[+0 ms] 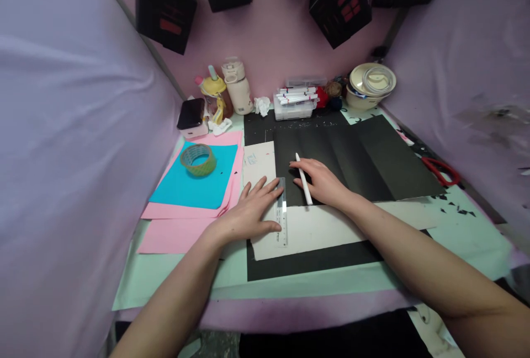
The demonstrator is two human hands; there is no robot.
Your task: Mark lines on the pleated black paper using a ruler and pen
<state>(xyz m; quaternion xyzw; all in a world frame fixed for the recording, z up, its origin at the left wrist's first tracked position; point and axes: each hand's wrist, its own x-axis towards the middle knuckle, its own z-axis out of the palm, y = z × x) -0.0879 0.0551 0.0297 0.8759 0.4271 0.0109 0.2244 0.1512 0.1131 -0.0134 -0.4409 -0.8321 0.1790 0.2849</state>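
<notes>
My left hand lies flat with fingers spread, touching a clear plastic ruler that runs lengthwise over a pale card sheet. My right hand rests on a folded black paper sheet and holds a white pen loosely against it, tip pointing away from me. The black sheet overlaps the far part of the pale card. Another black sheet lies under the card.
Pink paper and a blue sheet with a tape roll lie at left. Bottles, a pen box, bowls stand at the back. Red-handled scissors at right. Fabric walls close both sides.
</notes>
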